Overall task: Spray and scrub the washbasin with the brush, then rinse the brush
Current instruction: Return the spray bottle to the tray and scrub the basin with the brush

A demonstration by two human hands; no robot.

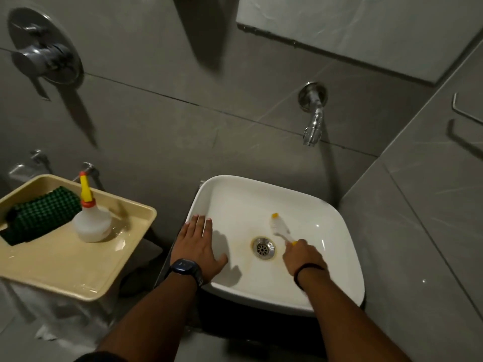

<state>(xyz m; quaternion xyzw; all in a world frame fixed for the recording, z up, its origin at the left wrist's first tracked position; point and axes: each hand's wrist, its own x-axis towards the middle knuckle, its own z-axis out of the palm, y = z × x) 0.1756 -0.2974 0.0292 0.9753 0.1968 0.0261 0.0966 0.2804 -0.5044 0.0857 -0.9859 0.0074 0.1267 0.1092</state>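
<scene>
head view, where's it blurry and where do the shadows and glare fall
Head view: dim; brush bristles smear with motion in the right hand; left hand casts a shadow into the washbasin; small glints on the bowl; tap throws a long wall shadow.

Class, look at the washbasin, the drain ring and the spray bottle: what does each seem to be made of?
Washbasin: probably glazed ceramic, white and glossy with bright glints.
Drain ring: metal, apparently chromed, silvery and reflective.
Spray bottle: likely plastic, a cloudy translucent body with a yellow nozzle.
</scene>
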